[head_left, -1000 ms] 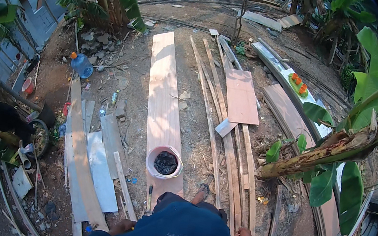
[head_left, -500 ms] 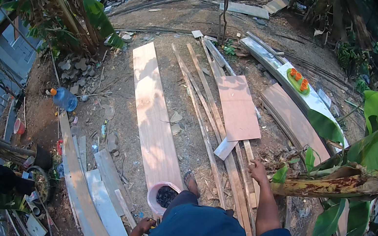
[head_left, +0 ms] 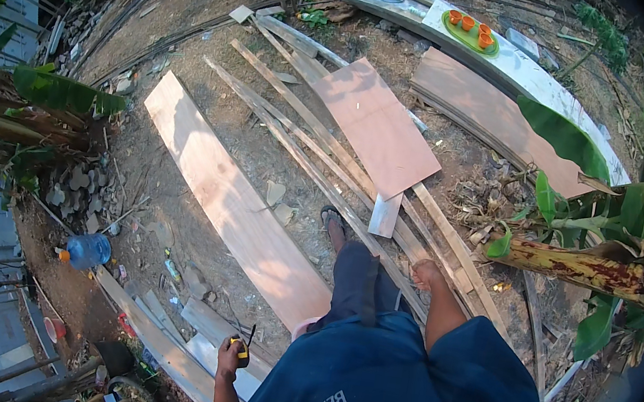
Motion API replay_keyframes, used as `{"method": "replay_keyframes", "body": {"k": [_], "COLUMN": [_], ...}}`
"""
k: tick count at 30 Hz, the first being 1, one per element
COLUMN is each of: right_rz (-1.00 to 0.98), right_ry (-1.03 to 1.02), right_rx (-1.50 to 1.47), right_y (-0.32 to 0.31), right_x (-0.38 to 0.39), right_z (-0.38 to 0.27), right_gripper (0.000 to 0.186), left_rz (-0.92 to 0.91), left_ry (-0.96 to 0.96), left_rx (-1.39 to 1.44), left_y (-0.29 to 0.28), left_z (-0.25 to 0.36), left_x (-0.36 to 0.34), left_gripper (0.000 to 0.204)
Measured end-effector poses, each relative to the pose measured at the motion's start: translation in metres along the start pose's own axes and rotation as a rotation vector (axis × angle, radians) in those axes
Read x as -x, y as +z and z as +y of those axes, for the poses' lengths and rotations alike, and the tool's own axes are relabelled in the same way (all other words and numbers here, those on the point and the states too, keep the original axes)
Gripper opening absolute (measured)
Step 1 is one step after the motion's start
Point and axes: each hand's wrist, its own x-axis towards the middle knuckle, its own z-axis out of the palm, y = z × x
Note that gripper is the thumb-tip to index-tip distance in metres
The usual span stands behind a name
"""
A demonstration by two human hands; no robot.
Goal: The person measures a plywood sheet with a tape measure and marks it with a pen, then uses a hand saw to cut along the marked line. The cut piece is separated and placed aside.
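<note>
My left hand [head_left: 229, 355] is closed round a yellow-and-black tape measure [head_left: 241, 347], with a dark strip standing up from it. Under and beside it lie weathered boards [head_left: 216, 327]. My right hand [head_left: 426, 277] hangs over several long wooden strips [head_left: 451, 237], fingers curled; whatever they hold, if anything, does not show. A reddish plywood sheet [head_left: 379, 130] rests across the strips, a small pale offcut [head_left: 384, 215] at its near corner. Left of my sandalled foot, a long light plank [head_left: 229, 199] lies on the dirt; its near end meets the mostly hidden pink bucket [head_left: 304, 326].
A white board [head_left: 557, 99] at the far right bears a green tray [head_left: 457, 35] with orange cups [head_left: 482, 39]. Stacked plywood [head_left: 491, 114] lies nearer. A banana stem [head_left: 573, 267] juts in at right. Left are a blue water jug [head_left: 87, 251] and broken pavers [head_left: 78, 188].
My view has turned right and I have stepped forward toward the strips. My left hand has risen, bringing the tape measure into plain sight. My right hand has left the strip it was touching.
</note>
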Motion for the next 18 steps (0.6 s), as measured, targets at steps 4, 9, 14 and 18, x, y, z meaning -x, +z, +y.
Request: {"method": "replay_keyframes", "body": {"k": [4,9,14,18], "right_rz": [-0.064,-0.033,0.007,0.064], "right_ry": [0.015,0.099,0.161,0.25], "right_rx": [-0.362,-0.617,-0.647,-0.804], "right_y": [0.04,0.079,0.097,0.102], "right_x": [-0.063,-0.136,-0.211,-0.281], "right_z": [-0.092,-0.177,-0.202,-0.187], "right_gripper": [0.034,0.048,0.049,0.048], "left_rz": [-0.114,-0.077,-0.058,0.006], "left_ry": [-0.082,-0.265,-0.342,-0.5], "left_rx": [-0.062,-0.155,-0.356,-0.515], "left_y": [0.014,-0.01,-0.037,-0.024], "left_z": [0.029,0.07,0.126,0.17], "left_x": [-0.012,0.01,0.028,-0.007], "left_gripper": [0.034,0.034,0.032,0.034]}}
